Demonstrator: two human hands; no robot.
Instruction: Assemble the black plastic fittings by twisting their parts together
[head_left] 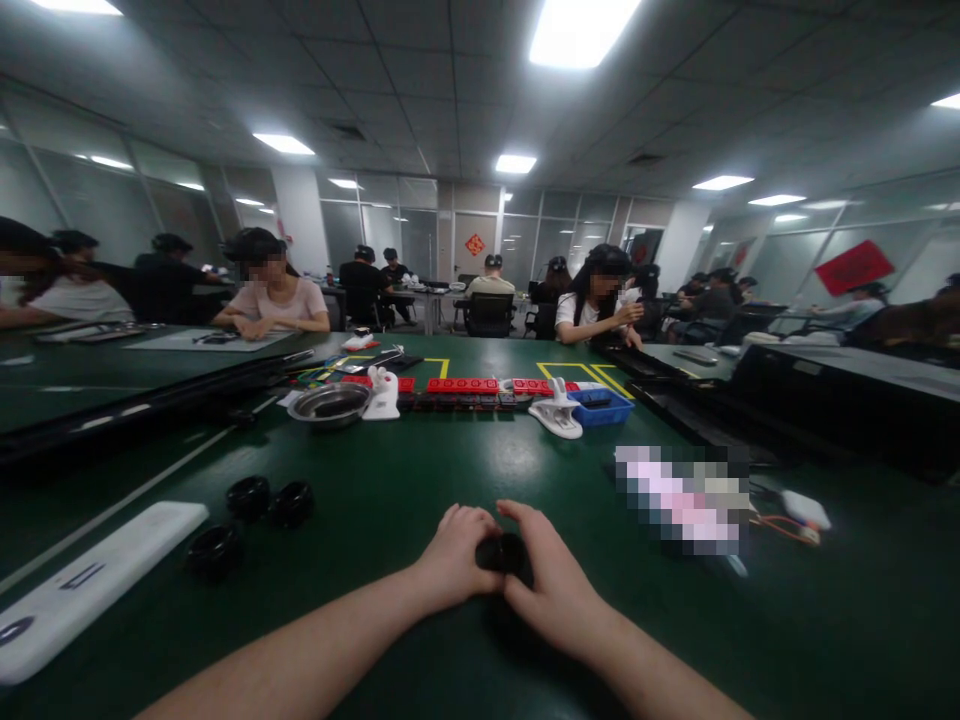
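Head view: a dark round object [513, 556] sits low at centre on the green table [480, 460], partly hidden between two hands. The left hand [454, 556] curls its fingers round its nine o'clock side; the right hand [553, 572] cups its three o'clock side. Three glossy black rings [292, 505] lie towards ten o'clock, a white bar [112, 575] beyond them at nine, red blocks [463, 386] at twelve, and a blue tray [611, 414] at one.
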